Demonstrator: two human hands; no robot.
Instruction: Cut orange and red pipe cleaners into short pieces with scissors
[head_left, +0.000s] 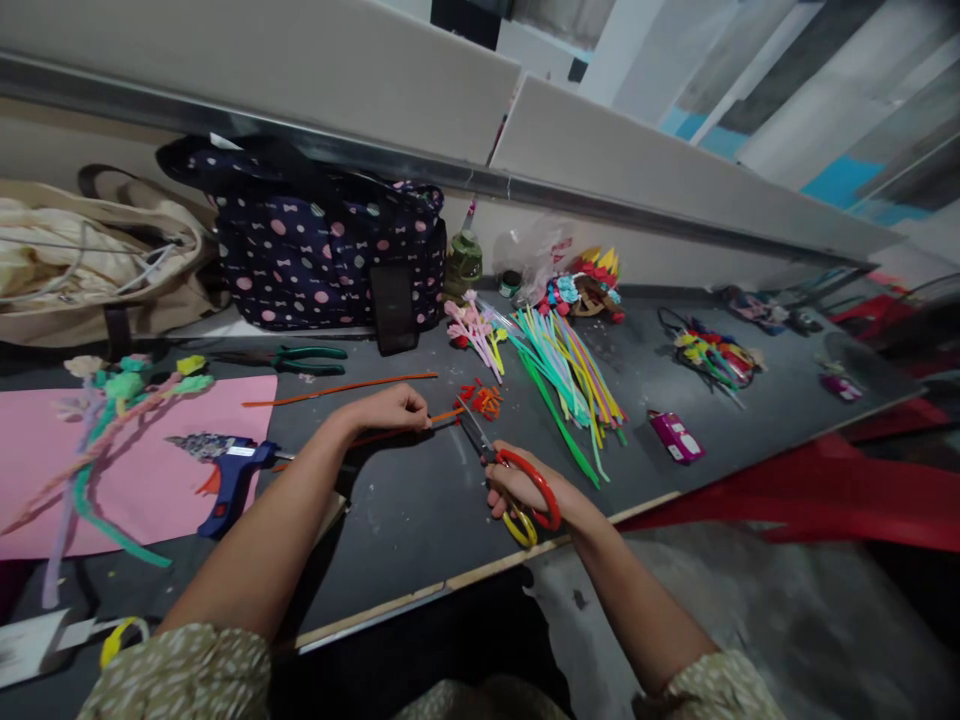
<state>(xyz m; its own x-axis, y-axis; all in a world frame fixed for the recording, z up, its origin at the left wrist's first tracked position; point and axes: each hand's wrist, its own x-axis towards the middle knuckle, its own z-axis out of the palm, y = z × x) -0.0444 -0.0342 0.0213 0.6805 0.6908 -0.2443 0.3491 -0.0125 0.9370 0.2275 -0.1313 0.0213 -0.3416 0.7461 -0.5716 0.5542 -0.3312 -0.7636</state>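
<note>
scissors in the right hand point to eleven o'clock, blades apart at the orange stem, which the left hand pinches, lying nine-to-three on the table.

**Dark worktop along a pale partition**

Long dark grey worktop with pale front edge. Beige partition panels on a metal rail behind. Grey concrete floor below right. Red furniture, possibly a chair. Grey-blue walls beyond.
</note>
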